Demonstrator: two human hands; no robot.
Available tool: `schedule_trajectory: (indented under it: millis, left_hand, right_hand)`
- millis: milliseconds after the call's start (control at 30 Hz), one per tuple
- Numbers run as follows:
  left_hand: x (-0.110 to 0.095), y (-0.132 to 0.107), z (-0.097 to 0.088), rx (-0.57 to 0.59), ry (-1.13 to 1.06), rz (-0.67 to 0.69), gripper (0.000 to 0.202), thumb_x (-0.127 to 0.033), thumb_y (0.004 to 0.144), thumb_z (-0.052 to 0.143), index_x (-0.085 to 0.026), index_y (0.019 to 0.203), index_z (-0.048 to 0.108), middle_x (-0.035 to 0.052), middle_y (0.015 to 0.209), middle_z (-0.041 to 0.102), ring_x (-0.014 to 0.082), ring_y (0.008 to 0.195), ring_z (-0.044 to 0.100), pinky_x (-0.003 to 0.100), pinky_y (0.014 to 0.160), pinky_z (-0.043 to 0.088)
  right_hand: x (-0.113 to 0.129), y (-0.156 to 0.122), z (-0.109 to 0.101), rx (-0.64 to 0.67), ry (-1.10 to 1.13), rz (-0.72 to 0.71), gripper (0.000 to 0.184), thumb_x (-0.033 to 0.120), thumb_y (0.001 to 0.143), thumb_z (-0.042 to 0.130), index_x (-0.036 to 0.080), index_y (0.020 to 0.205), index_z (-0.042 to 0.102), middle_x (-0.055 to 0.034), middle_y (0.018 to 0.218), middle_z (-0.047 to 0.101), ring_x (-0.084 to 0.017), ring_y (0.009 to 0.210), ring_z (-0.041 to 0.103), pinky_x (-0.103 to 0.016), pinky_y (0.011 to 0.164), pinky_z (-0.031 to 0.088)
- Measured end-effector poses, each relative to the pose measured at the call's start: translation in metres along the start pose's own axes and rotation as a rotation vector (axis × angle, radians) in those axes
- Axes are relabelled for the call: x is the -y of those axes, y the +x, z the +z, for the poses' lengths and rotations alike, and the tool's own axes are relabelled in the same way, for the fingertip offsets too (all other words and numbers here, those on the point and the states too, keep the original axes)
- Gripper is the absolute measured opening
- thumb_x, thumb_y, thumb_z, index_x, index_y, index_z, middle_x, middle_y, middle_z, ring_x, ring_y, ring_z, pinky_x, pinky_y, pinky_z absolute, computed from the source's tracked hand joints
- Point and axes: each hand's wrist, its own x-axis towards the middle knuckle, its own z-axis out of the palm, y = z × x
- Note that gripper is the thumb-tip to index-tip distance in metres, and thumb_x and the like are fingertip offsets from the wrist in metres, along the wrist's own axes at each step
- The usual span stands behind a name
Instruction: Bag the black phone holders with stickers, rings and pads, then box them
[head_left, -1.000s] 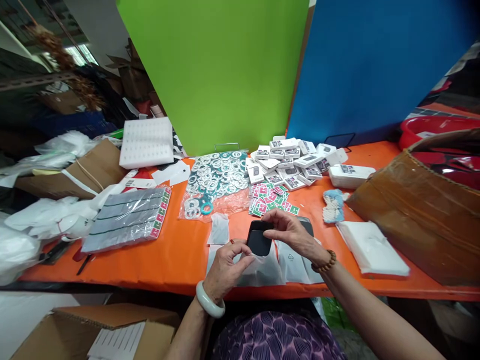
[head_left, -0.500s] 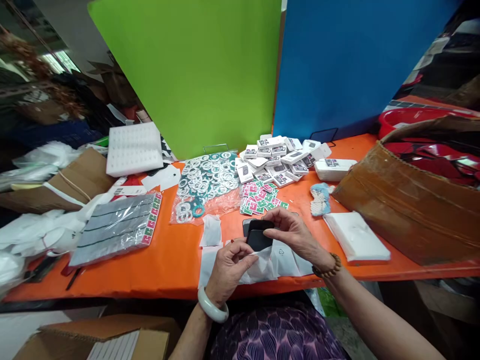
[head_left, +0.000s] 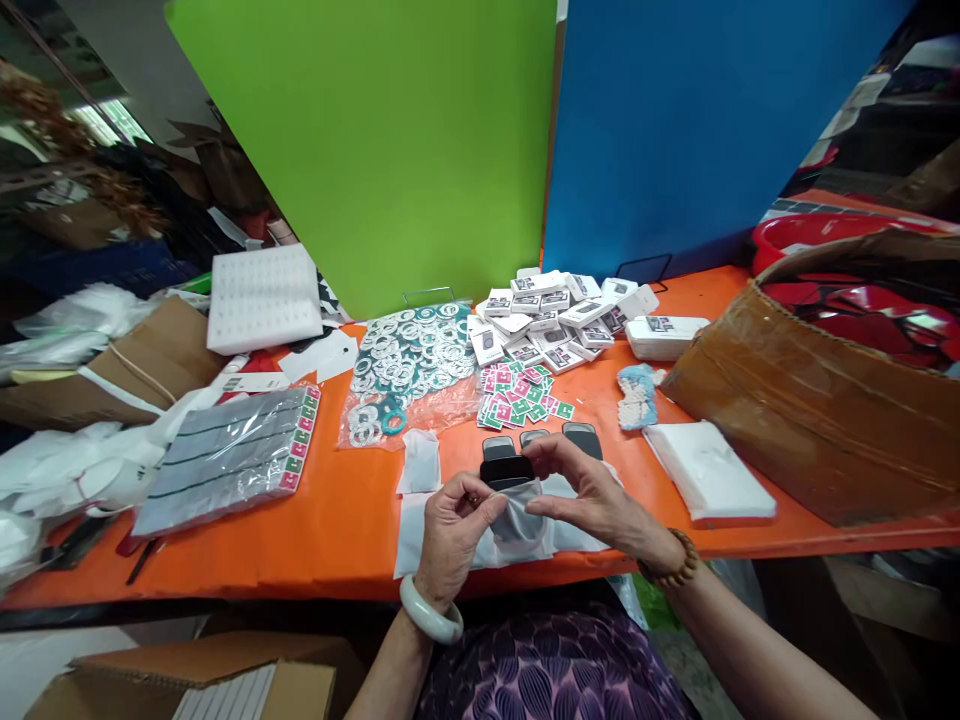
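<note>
A flat black piece with rounded corners (head_left: pixel 506 470) sits mostly inside a thin white pouch (head_left: pixel 523 525), its top edge showing above the opening. My left hand (head_left: pixel 459 525) pinches the pouch's left side between thumb and fingers. At the right side, my right hand (head_left: pixel 592 497) has its fingers at the piece's upper corner and its thumb over the pouch front. Behind them lie similar dark rounded pieces (head_left: pixel 583 438), partly hidden by my right hand. More white pouches (head_left: pixel 415 525) are spread beneath, and a small white pouch (head_left: pixel 421 463) lies to the left.
Farther back are a heap of small white boxes (head_left: pixel 559 318), pink and green cards (head_left: pixel 517 393) and a clear bag of rings (head_left: pixel 420 350). A wrapped grey stack (head_left: pixel 225 450) lies left. White packs (head_left: pixel 709 472) and a cardboard box (head_left: pixel 825 420) stand right. Green (head_left: pixel 375 140) and blue (head_left: pixel 697 130) panels rise behind.
The black piece has slid down deeper into the white pouch. My right hand's thumb has moved down from the piece onto the pouch, and more dark pieces behind are uncovered.
</note>
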Motion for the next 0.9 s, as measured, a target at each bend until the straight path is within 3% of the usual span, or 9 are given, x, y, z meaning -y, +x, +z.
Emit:
schedule_trajectory:
  millis: [100, 300, 533, 633, 700, 800, 900]
  left_hand:
    - [-0.005, 0.002, 0.002, 0.026, -0.043, 0.012, 0.016, -0.025, 0.073, 0.072, -0.016, 0.067, 0.059, -0.0016, 0.072, 0.06, 0.0112, 0.073, 0.056, 0.022, 0.07, 0.043]
    - [-0.013, 0.007, 0.002, -0.017, -0.092, 0.031, 0.013, -0.022, 0.074, 0.071, -0.016, 0.069, 0.061, 0.0054, 0.102, 0.068, 0.0162, 0.092, 0.062, 0.028, 0.086, 0.045]
    - [-0.021, 0.014, 0.005, -0.037, -0.215, 0.046, 0.015, -0.022, 0.074, 0.071, -0.016, 0.068, 0.059, 0.0028, 0.094, 0.065, 0.0169, 0.093, 0.062, 0.03, 0.087, 0.048]
    - [-0.018, 0.019, 0.002, -0.119, -0.156, 0.094, 0.014, -0.024, 0.074, 0.071, -0.017, 0.074, 0.059, 0.0027, 0.101, 0.063, 0.0147, 0.094, 0.06, 0.027, 0.087, 0.047]
    - [-0.014, 0.02, -0.004, -0.213, -0.099, 0.112, 0.02, -0.025, 0.073, 0.072, -0.02, 0.088, 0.059, 0.0025, 0.109, 0.06, 0.0133, 0.095, 0.059, 0.026, 0.086, 0.047]
    - [-0.005, 0.017, -0.012, -0.188, -0.047, 0.002, 0.04, -0.03, 0.071, 0.073, -0.022, 0.106, 0.056, 0.0036, 0.11, 0.06, 0.0136, 0.089, 0.059, 0.027, 0.081, 0.048]
    - [0.009, 0.015, -0.019, -0.08, -0.028, -0.135, 0.038, -0.036, 0.073, 0.07, -0.017, 0.103, 0.059, 0.0032, 0.09, 0.063, 0.0141, 0.079, 0.059, 0.026, 0.074, 0.048]
  right_hand:
    - [-0.004, 0.0, 0.006, -0.086, 0.013, -0.022, 0.029, 0.03, 0.082, 0.067, 0.025, 0.107, 0.054, -0.0019, 0.097, 0.058, -0.016, 0.087, 0.056, -0.03, 0.079, 0.048]
    - [0.006, 0.013, 0.013, -0.191, -0.06, -0.084, 0.013, 0.031, 0.085, 0.062, 0.022, 0.094, 0.058, -0.0009, 0.083, 0.062, -0.014, 0.074, 0.057, -0.028, 0.069, 0.049]
    - [0.007, 0.02, 0.025, -0.053, -0.077, -0.087, 0.024, 0.033, 0.084, 0.063, 0.022, 0.104, 0.059, -0.0041, 0.097, 0.064, -0.018, 0.087, 0.058, -0.03, 0.077, 0.046]
    - [-0.002, 0.029, 0.031, -0.057, -0.009, -0.015, 0.017, 0.034, 0.085, 0.06, 0.02, 0.095, 0.06, -0.0015, 0.084, 0.062, -0.015, 0.074, 0.054, -0.027, 0.069, 0.044]
    - [-0.01, 0.037, 0.035, -0.096, 0.073, 0.047, 0.018, 0.037, 0.083, 0.061, 0.019, 0.082, 0.059, 0.0015, 0.073, 0.055, -0.012, 0.065, 0.048, -0.024, 0.061, 0.04]
    - [-0.018, 0.051, 0.042, -0.136, 0.175, 0.116, 0.024, 0.041, 0.081, 0.061, 0.019, 0.074, 0.054, 0.0044, 0.064, 0.047, -0.01, 0.058, 0.042, -0.022, 0.054, 0.035]
    - [-0.024, 0.06, 0.045, -0.148, 0.117, 0.116, 0.022, 0.039, 0.084, 0.057, 0.019, 0.074, 0.058, 0.0035, 0.064, 0.051, -0.011, 0.059, 0.045, -0.022, 0.054, 0.037]
